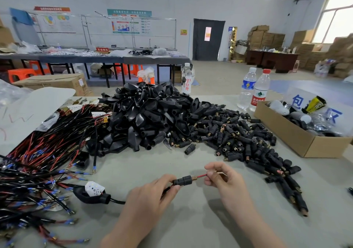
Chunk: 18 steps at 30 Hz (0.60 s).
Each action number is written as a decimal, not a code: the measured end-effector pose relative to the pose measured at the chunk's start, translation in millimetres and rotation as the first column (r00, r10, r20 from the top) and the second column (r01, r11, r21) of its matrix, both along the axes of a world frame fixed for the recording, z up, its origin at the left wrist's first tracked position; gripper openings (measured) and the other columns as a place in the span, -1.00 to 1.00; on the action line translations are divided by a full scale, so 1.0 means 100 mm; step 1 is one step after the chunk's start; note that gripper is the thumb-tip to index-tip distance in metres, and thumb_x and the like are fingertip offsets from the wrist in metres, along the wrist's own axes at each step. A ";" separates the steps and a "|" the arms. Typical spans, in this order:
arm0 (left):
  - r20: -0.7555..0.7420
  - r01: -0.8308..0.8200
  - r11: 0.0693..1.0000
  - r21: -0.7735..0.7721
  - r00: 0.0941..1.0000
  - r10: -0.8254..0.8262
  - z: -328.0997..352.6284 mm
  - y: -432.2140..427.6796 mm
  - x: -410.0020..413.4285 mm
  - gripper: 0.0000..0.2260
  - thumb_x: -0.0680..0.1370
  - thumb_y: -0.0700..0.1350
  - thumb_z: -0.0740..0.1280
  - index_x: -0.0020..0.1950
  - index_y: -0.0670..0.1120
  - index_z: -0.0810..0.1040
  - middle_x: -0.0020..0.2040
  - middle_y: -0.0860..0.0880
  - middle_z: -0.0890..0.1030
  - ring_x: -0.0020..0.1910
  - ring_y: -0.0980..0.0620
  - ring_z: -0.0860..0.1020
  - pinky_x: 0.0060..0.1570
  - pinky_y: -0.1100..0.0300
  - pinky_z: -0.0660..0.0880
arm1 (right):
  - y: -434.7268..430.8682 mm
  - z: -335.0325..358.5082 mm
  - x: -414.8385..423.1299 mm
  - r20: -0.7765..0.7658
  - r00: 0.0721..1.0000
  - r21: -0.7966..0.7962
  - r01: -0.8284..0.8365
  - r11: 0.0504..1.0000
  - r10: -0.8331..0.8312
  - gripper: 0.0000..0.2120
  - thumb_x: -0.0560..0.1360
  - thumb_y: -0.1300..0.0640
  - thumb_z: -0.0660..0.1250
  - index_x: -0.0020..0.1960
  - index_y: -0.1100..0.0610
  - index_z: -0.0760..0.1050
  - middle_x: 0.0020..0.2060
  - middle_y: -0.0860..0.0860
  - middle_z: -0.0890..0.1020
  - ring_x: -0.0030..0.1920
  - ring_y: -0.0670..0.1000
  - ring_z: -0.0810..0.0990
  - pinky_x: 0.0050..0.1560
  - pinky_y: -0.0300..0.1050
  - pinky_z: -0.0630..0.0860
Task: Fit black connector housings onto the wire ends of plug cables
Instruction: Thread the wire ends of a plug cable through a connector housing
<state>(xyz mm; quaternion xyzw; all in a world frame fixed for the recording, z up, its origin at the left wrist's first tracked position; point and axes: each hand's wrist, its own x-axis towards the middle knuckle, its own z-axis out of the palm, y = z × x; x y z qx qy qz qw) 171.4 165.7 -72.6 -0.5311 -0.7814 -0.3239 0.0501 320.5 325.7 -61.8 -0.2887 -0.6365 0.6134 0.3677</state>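
Note:
My left hand [152, 196] pinches a small black connector housing [183, 180] with a threaded copper end, low in the middle of the table. Red and black wire ends [200, 176] stick out of its copper end. My right hand [221, 177] pinches those wire ends. The cable runs back left to a black plug body [89, 197] with a white patch on it, lying on the table. A heap of small black connector housings [244, 142] spreads to the right. Larger black shells [149, 114] are piled in the centre.
A tangle of red and black wired cables [38, 167] covers the left side. An open cardboard box [298, 133] with mixed parts stands at the right. Three water bottles [248, 89] stand behind the piles. A grey table surface [191, 219] lies under my hands.

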 end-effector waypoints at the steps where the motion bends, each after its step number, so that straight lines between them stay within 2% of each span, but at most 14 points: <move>1: 0.002 -0.002 1.000 -0.003 1.000 0.002 0.00 0.00 -0.01 -0.73 0.60 0.30 0.08 0.15 0.22 0.43 -0.27 0.29 0.49 -0.26 0.15 0.47 -0.25 0.21 0.44 | 0.02 0.00 0.02 -0.004 1.000 0.004 0.014 1.000 -0.014 -0.76 0.59 0.34 0.29 -0.09 0.06 0.64 -0.32 -0.08 0.67 -0.23 -0.03 0.69 -0.15 -0.31 0.57; 4: -0.022 -0.002 1.000 -0.017 1.000 0.002 0.03 0.01 0.01 -0.77 0.61 0.27 0.12 0.15 0.22 0.44 -0.14 0.48 0.44 -0.34 0.24 0.42 -0.30 0.24 0.39 | 0.08 0.01 0.03 -0.100 0.995 -0.088 0.012 0.996 -0.021 -0.76 0.56 0.35 0.32 -0.08 0.06 0.65 -0.32 -0.03 0.64 -0.23 -0.01 0.67 -0.11 -0.27 0.60; 6: -0.026 0.000 1.000 0.010 1.000 0.001 0.04 0.01 0.03 -0.80 0.61 0.25 0.16 0.14 0.22 0.44 -0.17 0.45 0.46 -0.32 0.23 0.44 -0.32 0.22 0.42 | 0.08 0.02 0.01 -0.249 0.968 -0.256 -0.039 0.966 -0.027 -0.80 0.50 0.35 0.36 0.03 0.12 0.62 -0.28 0.04 0.64 -0.22 0.00 0.66 -0.12 -0.25 0.61; 9: -0.039 -0.013 0.997 0.078 0.999 0.016 0.05 0.02 0.05 -0.88 0.60 0.19 0.25 0.09 0.22 0.48 -0.33 0.34 0.47 -0.32 0.18 0.47 -0.37 0.15 0.48 | 0.03 0.01 -0.04 -0.390 0.921 -0.457 -0.170 0.873 -0.024 -0.61 0.36 0.27 0.44 0.18 0.18 0.54 -0.11 0.16 0.71 -0.16 0.02 0.70 -0.14 -0.24 0.63; 11: -0.057 -0.013 0.994 0.108 0.998 0.019 0.06 0.02 0.07 -0.90 0.60 0.17 0.28 0.06 0.20 0.52 -0.39 0.33 0.42 -0.37 0.21 0.44 -0.42 0.16 0.48 | -0.06 0.01 -0.08 -0.383 0.923 -0.479 -0.236 0.845 0.040 -0.58 0.34 0.23 0.44 0.19 0.26 0.53 -0.09 0.19 0.71 -0.18 0.01 0.70 -0.16 -0.25 0.63; 13: -0.072 -0.008 0.993 0.120 0.997 0.017 0.07 0.02 0.08 -0.87 0.58 0.16 0.27 0.04 0.18 0.56 -0.43 0.33 0.37 -0.40 0.24 0.42 -0.46 0.18 0.47 | -0.12 -0.01 -0.12 -0.345 0.934 -0.463 -0.256 0.849 0.093 -0.62 0.35 0.22 0.43 0.14 0.32 0.58 -0.16 0.18 0.70 -0.23 -0.01 0.69 -0.18 -0.25 0.64; 18: -0.074 -0.016 0.990 0.142 0.997 0.026 0.05 0.03 0.05 -0.85 0.56 0.15 0.33 0.11 0.21 0.50 -0.36 0.37 0.39 -0.37 0.28 0.48 -0.45 0.19 0.50 | -0.08 -0.02 -0.10 -0.301 0.953 -0.437 -0.169 0.883 0.033 -0.69 0.35 0.17 0.43 0.03 0.31 0.64 -0.18 0.16 0.70 -0.23 -0.02 0.68 -0.20 -0.26 0.62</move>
